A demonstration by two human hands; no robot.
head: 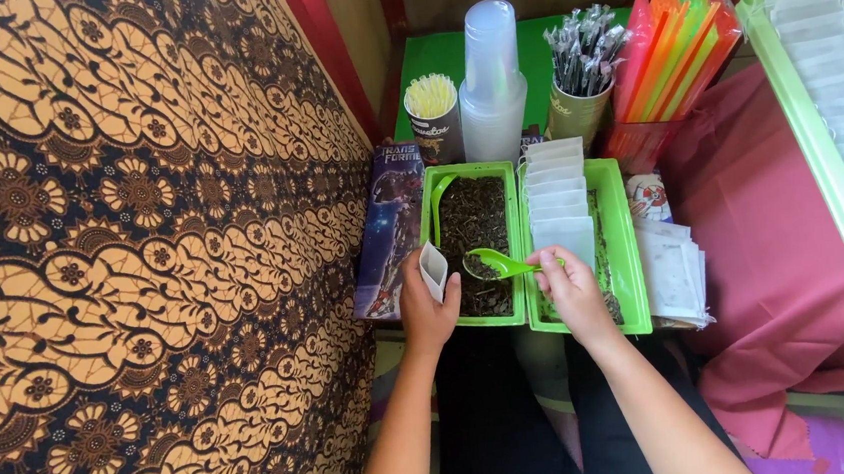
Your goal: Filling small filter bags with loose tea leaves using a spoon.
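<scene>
- Green plastic scoop is pinched by its handle between thumb and fingers of the right hand; its bowl carries dark dried leaves and hangs over the near part of the left tray.
- White paper sachet stands upright in the left hand, whose fingers are wrapped around its lower part; the sachet's top sits just beside the scoop's bowl, at the tray's left rim.
- Left green tray is filled with the dark loose leaves; a second green scoop leans against its left wall.
- Right green tray touches the first one side by side and holds a row of white sachets standing one behind another, with some dark leaves along its right side.
- Flat white sachets lie in a pile just right of that tray, on pink cloth.
- Dark printed box leans at the left tray's outer side, against a brown and black batik cloth.
- Behind the trays, on a green table, stand a cup of pale yellow straws, a stack of clear plastic cups, a cup of wrapped dark straws and a bundle of bright orange, pink and green straws.
- Pale green tray with more white sachets sits at far right.
</scene>
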